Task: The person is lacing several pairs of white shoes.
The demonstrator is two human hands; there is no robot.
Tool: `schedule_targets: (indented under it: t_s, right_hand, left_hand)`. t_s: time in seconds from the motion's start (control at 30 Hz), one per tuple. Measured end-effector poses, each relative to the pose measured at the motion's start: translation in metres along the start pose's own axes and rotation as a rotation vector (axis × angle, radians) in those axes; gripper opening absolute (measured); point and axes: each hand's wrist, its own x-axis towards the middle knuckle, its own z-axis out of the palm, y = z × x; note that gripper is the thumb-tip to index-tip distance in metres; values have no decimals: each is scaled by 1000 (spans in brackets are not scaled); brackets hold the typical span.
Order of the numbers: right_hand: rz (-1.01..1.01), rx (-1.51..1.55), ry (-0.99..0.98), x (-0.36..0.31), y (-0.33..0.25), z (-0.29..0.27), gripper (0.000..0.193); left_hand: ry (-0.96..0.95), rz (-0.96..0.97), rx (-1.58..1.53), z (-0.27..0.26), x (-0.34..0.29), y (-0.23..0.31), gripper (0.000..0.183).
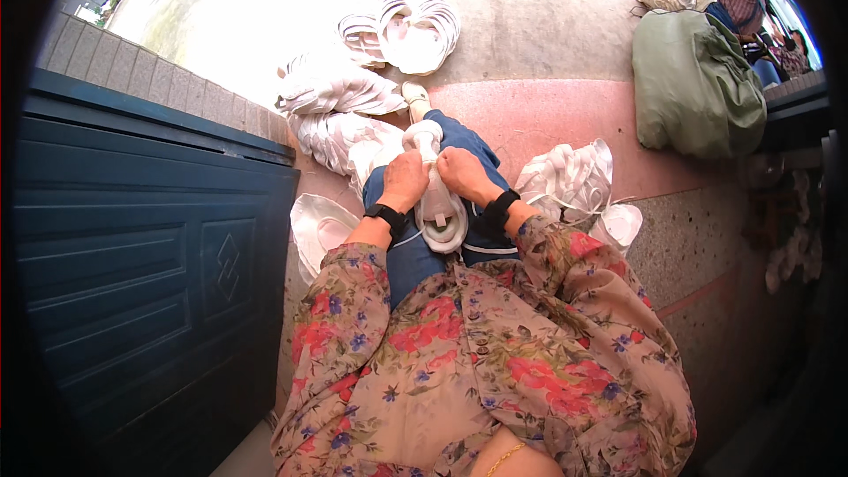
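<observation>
A white shoe (437,205) lies lengthwise across my lap, its round opening toward me and its narrower end pointing away. My left hand (406,180) is closed at the shoe's left side, over the lacing area. On the opposite side my right hand (466,174) is closed too, knuckles up. A thin pale shoelace seems to run between the two fists; the fingertips are hidden beneath the hands. A loose white strand curves down by the shoe's left edge. Both wrists wear dark bands.
Bundled white shoe pieces (340,88) lie ahead to the left, with striped white bundles (420,31) beyond. Another white bundle (565,178) sits at my right, and a white piece (322,228) by my left thigh. A blue door (150,247) stands left; a big green sack (698,84) and people are far right.
</observation>
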Motion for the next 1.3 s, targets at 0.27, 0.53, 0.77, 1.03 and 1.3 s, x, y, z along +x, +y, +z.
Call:
schedule_targets:
  t_s: [0.27, 0.53, 0.77, 1.03, 1.3]
  right_hand:
    - [-82, 119, -81, 12, 10, 5, 27]
    - [-32, 299, -35, 13, 9, -4, 17]
    - [-120, 186, 22, 14, -5, 5, 17]
    - [-155, 332, 23, 8, 13, -6, 22]
    - [136, 496, -285, -34, 46, -95, 28]
  left_hand:
    - [16, -36, -60, 3, -2, -5, 22]
    - [20, -110, -535, 3, -12, -17, 26]
    - [-6, -41, -309, 0, -8, -18, 21]
    - [68, 271, 134, -9, 4, -10, 16]
    - [393, 31, 252, -75, -41, -151, 8]
